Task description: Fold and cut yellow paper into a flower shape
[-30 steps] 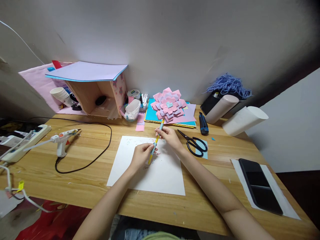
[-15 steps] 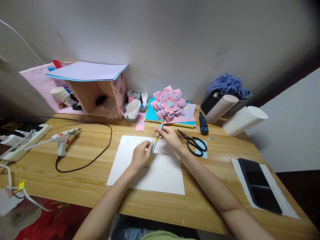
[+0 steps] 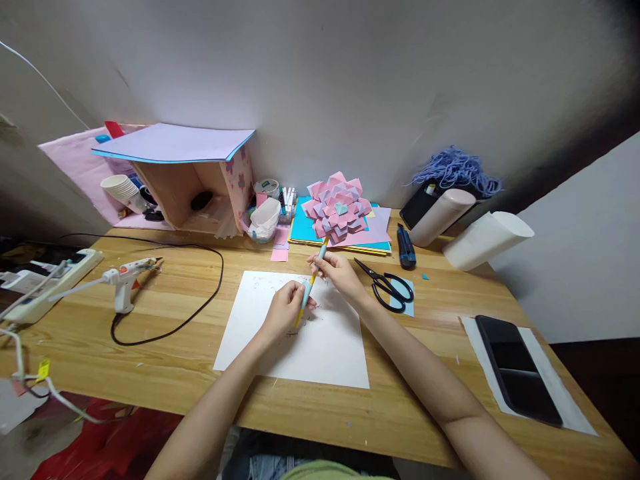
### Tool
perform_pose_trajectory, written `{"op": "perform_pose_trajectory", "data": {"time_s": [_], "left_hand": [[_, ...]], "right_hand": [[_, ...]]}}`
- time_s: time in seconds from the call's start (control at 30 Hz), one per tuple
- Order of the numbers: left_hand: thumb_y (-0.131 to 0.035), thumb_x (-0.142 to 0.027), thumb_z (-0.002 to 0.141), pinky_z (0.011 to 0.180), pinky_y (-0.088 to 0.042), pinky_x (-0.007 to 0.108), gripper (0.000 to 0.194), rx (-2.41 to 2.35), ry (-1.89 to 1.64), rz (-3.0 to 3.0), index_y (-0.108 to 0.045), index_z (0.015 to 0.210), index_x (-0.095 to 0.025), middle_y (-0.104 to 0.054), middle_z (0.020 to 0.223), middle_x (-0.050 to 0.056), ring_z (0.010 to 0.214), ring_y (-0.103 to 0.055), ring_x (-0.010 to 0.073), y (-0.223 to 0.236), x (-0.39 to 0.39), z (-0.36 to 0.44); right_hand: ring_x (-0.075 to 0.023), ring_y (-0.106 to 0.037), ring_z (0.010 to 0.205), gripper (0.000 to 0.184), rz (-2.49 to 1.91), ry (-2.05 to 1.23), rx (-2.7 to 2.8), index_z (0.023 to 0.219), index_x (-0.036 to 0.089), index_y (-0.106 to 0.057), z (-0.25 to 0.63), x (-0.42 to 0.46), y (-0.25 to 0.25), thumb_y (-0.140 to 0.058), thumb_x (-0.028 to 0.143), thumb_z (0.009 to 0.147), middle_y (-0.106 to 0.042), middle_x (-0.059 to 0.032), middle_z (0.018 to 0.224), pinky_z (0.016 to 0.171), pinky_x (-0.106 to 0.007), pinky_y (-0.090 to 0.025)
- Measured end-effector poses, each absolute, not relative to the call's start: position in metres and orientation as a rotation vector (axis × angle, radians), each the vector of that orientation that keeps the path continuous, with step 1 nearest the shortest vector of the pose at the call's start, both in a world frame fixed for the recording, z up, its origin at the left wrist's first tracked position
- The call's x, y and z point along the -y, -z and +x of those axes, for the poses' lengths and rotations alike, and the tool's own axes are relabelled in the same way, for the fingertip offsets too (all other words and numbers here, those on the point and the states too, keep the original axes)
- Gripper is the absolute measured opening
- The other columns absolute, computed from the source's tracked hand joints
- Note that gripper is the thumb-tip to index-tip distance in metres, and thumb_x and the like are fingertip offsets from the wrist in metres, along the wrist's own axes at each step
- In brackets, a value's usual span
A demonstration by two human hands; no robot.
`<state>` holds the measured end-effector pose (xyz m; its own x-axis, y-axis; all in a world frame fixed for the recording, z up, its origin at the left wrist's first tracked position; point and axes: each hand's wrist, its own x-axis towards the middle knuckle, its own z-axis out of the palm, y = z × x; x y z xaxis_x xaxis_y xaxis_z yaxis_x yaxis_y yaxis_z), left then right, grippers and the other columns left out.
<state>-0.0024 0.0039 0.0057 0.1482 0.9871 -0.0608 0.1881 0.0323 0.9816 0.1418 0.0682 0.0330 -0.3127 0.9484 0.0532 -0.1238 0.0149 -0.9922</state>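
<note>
A paper flower (image 3: 341, 203) with pink and lilac folded petals and a pale blue heart at its centre tops a thin yellow stem with light blue strips around it. My right hand (image 3: 333, 268) is closed in a pinch on the upper stem, just under the bloom. Lower down, my left hand (image 3: 290, 301) has its thumb and fingers closed round the stem at a light blue strip. Both hands are over a white sheet of paper (image 3: 250, 357) with small marks and scraps on it. Black scissors (image 3: 385, 287) lie right of my right hand, partly on a light blue paper piece.
On the left are a white glue gun (image 3: 125, 283) with its black cord looping over the table, and a power strip (image 3: 55, 280). A box (image 3: 237, 180) stands behind. A blue cutter (image 3: 406, 247), paper roll (image 3: 487, 240) and black phone-like slab (image 3: 517, 370) are on the right.
The left hand's fingers have shifted slightly round the stem, and more fingertips now show on its right side. The right hand and the flower have hardly moved.
</note>
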Motion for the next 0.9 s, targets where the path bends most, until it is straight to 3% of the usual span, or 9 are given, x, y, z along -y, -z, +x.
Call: {"op": "perform_pose_trajectory", "data": {"time_s": [0.13,0.33,0.47,0.9], "left_hand": [[-0.046,-0.046,0.08,0.055,-0.045,0.025,0.03,-1.133,-0.94,1.157,-0.05,0.077,-0.016,-0.063,0.061,0.002,0.055,-0.059,0.0134,-0.004,-0.007,-0.003],[-0.056,-0.046,0.074,0.048,-0.043,0.02,0.034,-1.148,-0.858,0.99,-0.061,0.083,-0.013,-0.065,0.066,0.004,0.057,-0.062,0.0135,-0.005,-0.01,-0.007],[-0.058,-0.046,0.072,0.053,-0.046,0.022,0.035,-1.147,-0.902,0.997,-0.063,0.079,-0.012,-0.066,0.066,0.006,0.06,-0.063,0.0146,-0.003,-0.009,-0.007],[-0.046,-0.04,0.082,0.064,-0.046,0.023,0.031,-1.414,-1.083,1.495,-0.065,0.072,-0.016,-0.068,0.07,0.003,0.066,-0.063,0.0146,-0.01,0.004,0.001]], "right_hand": [[-0.0073,-0.042,0.052,0.027,-0.922,-1.474,1.355,0.081,0.014,-0.062,0.143,-0.069,-0.032,-0.058,0.04,0.074,-0.054,0.0008,0.063,0.049,-0.022,-0.032],[-0.0075,-0.043,0.053,0.026,-0.931,-1.465,1.355,0.08,0.015,-0.061,0.145,-0.071,-0.03,-0.059,0.04,0.074,-0.054,0.0006,0.065,0.051,-0.022,-0.033],[-0.0075,-0.042,0.053,0.026,-0.931,-1.461,1.355,0.08,0.015,-0.061,0.144,-0.07,-0.031,-0.058,0.04,0.074,-0.054,0.0009,0.064,0.05,-0.022,-0.032],[-0.0086,-0.043,0.053,0.025,-0.935,-1.395,1.396,0.074,0.016,-0.057,0.142,-0.07,-0.028,-0.058,0.041,0.074,-0.055,0.0007,0.064,0.051,-0.022,-0.034]]}}
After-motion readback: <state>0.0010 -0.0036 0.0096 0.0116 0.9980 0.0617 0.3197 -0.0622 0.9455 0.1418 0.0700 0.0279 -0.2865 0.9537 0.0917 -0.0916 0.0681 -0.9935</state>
